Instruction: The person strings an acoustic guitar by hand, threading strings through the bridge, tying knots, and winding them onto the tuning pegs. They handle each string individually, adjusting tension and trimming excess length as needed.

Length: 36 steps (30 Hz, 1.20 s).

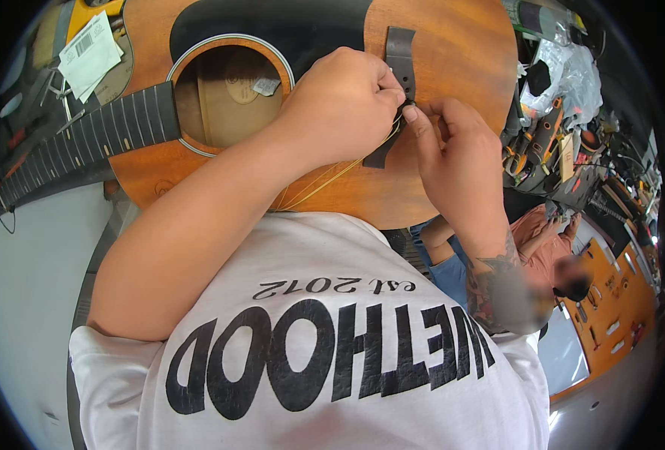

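An acoustic guitar body [460, 45] with an orange-brown wooden top lies in front of me. Its dark bridge [400, 45] is partly covered by my hands. Over the bridge, my left hand [347, 97] is closed, thumb and fingers pinched around thin golden guitar strings [325, 182] that trail down to the lower left. Close against it, my right hand [456, 142] has its thumb and bent fingers drawn together at a small dark piece by the bridge holes. What exactly its fingertips grip is hidden. The round soundhole [227, 90] lies left of my left hand.
The guitar neck [92, 135] reaches out to the left. White papers [91, 56] lie on the bench at the upper left. Clear plastic bags [569, 75] and cluttered tools fill the right. Another person [543, 240] sits beyond my right arm, near an orange tool board [618, 315].
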Motion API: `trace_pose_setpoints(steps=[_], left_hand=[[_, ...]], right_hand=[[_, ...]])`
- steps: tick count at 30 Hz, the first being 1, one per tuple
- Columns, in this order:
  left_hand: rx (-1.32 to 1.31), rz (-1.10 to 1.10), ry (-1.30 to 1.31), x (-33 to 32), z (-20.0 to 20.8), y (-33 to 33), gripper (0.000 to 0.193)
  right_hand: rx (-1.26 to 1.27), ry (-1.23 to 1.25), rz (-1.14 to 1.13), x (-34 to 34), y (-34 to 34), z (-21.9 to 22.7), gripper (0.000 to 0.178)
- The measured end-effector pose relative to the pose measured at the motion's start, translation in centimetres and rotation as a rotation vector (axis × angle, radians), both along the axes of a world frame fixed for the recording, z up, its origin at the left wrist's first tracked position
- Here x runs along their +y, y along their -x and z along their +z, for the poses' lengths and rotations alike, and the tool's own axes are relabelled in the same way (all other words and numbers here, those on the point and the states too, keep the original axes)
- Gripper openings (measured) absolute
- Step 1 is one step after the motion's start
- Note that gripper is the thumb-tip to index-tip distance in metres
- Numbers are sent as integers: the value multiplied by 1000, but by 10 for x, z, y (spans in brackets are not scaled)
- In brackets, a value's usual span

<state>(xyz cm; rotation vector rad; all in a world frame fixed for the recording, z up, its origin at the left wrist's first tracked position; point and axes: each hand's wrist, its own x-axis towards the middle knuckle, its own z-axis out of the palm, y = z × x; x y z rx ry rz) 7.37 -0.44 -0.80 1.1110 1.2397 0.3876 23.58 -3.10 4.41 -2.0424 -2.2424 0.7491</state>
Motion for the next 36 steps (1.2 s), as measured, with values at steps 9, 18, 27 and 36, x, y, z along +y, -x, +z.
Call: trace_pose_setpoints(steps=[9, 18, 27, 36], left_hand=[[-4, -1, -26, -2, -2, 1, 21], [-17, -24, -5, -1, 0, 3, 20], [8, -12, -27, -2, 0, 2, 20], [61, -11, 33, -4, 10, 1, 21]], right_hand=[[16, -85, 115, 4, -2, -13, 12], [101, -96, 393, 21, -20, -16, 7], [103, -205, 736, 34, -33, -20, 29], [140, -224, 531, 24, -33, -23, 15]])
